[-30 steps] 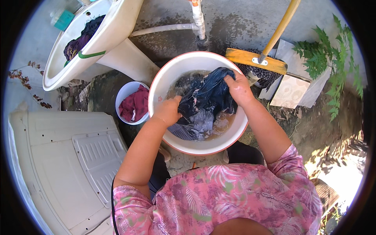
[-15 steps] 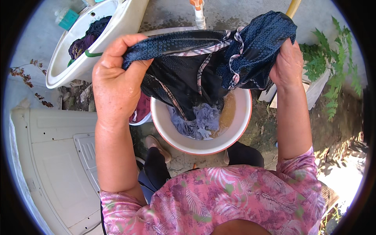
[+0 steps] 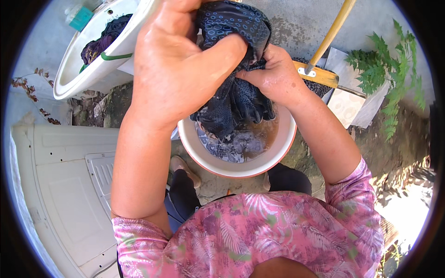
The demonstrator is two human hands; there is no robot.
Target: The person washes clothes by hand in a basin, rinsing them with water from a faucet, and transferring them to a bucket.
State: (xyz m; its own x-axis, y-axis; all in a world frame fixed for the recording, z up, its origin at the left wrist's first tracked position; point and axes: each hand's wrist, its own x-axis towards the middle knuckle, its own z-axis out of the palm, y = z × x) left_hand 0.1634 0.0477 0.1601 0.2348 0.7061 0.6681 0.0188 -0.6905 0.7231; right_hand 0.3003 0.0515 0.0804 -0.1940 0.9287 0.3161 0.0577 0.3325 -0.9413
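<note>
A dark wet garment (image 3: 232, 95) with blue ring patterns hangs bunched between my hands, over a white basin (image 3: 222, 164) with a red rim. My left hand (image 3: 178, 65) is closed round its upper part, raised close to the camera. Lower and to the right, my right hand (image 3: 276, 76) grips the same cloth, thumb pressed against it. The garment's lower folds hang into the basin, where brownish water (image 3: 269, 139) and greyish-purple wet cloth (image 3: 227, 149) show. Part of the basin's far side is hidden behind the garment and my hands.
At the upper left, a white sink (image 3: 65, 85) holds dark clothes (image 3: 106, 41); a teal container (image 3: 80, 18) sits by it. A wooden-handled brush or broom (image 3: 324, 76) leans at the back right beside a green plant (image 3: 394, 69). A white appliance panel (image 3: 60, 185) lies at left.
The garment was stretched wide between my hands; now it is gathered into a bunch. My right hand has moved left toward my left hand, which has risen and shifted right.
</note>
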